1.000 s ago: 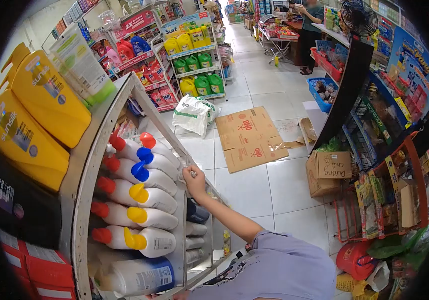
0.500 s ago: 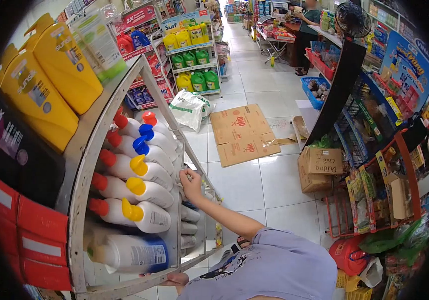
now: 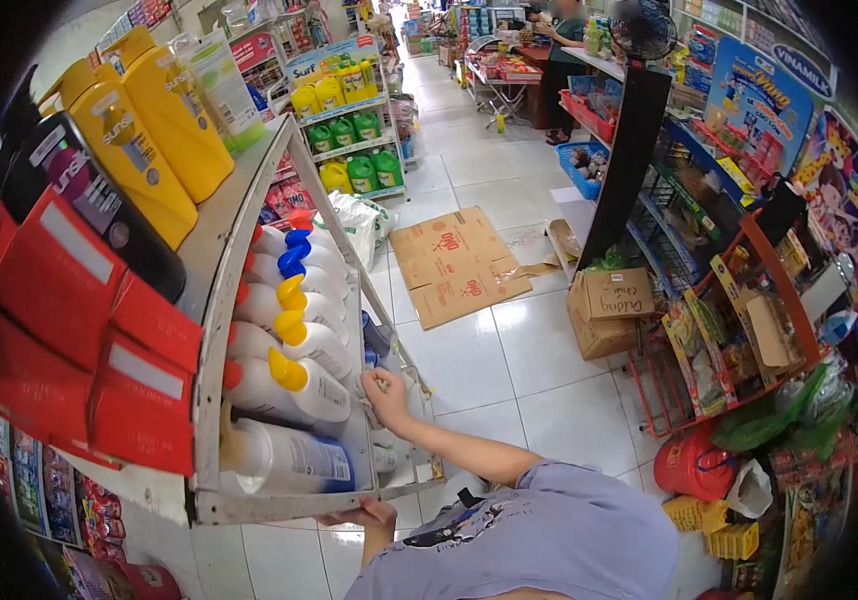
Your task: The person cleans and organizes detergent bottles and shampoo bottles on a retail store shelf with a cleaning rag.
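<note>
My right hand [image 3: 386, 397] is closed at the side edge of a metal shelf rack [image 3: 214, 420], with a bit of something whitish at its fingers that I cannot make out. Lower down, my left hand [image 3: 369, 514] grips the rack's bottom front corner, its fingertips partly hidden under the frame. Between the rack's rails lie white bottles [image 3: 324, 392] with yellow, blue and red caps. Nearest to my left hand is a larger white bottle with a blue label [image 3: 294, 459]. Yellow bottles [image 3: 134, 150], a black bottle [image 3: 109, 200] and red boxes [image 3: 144, 400] stand on top.
A flattened carton [image 3: 457, 265] lies on the tiled floor ahead, beside white bags [image 3: 354, 225]. Right of it are a cardboard box [image 3: 611, 305], a red wire rack [image 3: 664, 400] and a red bucket [image 3: 694, 463]. A person [image 3: 561, 70] stands at the far counter.
The view has shifted, showing more red boxes and floor at the lower left. Both hands remain at the rack. The large white bottle looks less blurred.
</note>
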The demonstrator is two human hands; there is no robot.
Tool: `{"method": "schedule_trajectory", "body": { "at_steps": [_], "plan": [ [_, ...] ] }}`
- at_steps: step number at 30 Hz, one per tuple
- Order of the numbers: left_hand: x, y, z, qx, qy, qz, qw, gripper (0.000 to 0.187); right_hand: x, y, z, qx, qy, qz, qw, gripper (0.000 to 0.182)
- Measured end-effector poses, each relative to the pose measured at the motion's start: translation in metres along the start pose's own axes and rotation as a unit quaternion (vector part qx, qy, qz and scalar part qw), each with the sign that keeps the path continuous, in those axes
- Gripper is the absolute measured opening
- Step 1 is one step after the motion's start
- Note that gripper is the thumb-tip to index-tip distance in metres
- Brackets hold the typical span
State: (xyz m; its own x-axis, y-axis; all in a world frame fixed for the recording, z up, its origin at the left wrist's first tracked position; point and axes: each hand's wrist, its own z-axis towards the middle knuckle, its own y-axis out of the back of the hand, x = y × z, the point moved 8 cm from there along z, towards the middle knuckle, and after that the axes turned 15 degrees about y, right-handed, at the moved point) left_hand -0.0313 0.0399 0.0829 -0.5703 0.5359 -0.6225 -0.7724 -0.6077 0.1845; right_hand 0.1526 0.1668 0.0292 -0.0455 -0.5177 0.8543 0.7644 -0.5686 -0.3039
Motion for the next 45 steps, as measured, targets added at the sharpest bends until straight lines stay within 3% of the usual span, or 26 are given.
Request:
{"method": "schedule_trajectory", "body": {
  "at_steps": [3,8,17,19,24,27,31,34,39,43,45],
  "plan": [
    [-0.022,-0.002,0.014,0.042,-0.026,0.068,0.996,0.063,0.016,0.001,-0.029,0.003,-0.038,0.043,0.998,0.017],
    [-0.020,0.001,0.021,0.053,-0.014,-0.011,0.998,0.062,0.040,0.002,-0.073,0.034,-0.033,0.029,0.998,0.018],
    [-0.024,0.001,0.024,0.089,0.000,0.044,0.995,0.062,0.069,0.005,-0.107,0.043,0.016,-0.002,0.999,0.019],
    [-0.027,0.002,0.025,0.078,-0.017,0.015,0.997,0.061,0.077,0.003,-0.102,0.053,0.064,-0.018,0.996,0.020],
    [-0.025,-0.002,0.027,0.095,-0.022,0.021,0.995,0.060,0.076,0.002,-0.093,0.043,0.069,-0.021,0.996,0.016],
    [-0.019,0.006,0.015,0.093,-0.020,0.020,0.995,0.060,0.066,0.003,-0.089,0.033,0.022,-0.033,0.999,0.017],
    [-0.020,0.002,0.023,0.082,-0.041,0.003,0.996,0.059,0.058,-0.004,-0.060,0.015,0.077,-0.009,0.997,0.017],
    [-0.025,0.002,0.022,0.086,-0.063,0.014,0.994,0.059,0.043,-0.002,-0.044,-0.008,0.041,-0.023,0.999,0.016],
    [-0.019,-0.002,0.019,0.106,-0.023,0.010,0.994,0.060,0.038,-0.001,-0.019,-0.025,0.076,-0.050,0.996,0.019],
    [-0.028,-0.002,0.021,0.094,-0.055,0.013,0.994,0.062,0.030,-0.002,-0.004,-0.007,0.100,-0.104,0.989,0.018],
    [-0.023,-0.002,0.022,0.104,0.002,-0.011,0.995,0.062,0.027,-0.004,0.003,0.005,0.094,-0.121,0.988,0.018]
  ]
}}
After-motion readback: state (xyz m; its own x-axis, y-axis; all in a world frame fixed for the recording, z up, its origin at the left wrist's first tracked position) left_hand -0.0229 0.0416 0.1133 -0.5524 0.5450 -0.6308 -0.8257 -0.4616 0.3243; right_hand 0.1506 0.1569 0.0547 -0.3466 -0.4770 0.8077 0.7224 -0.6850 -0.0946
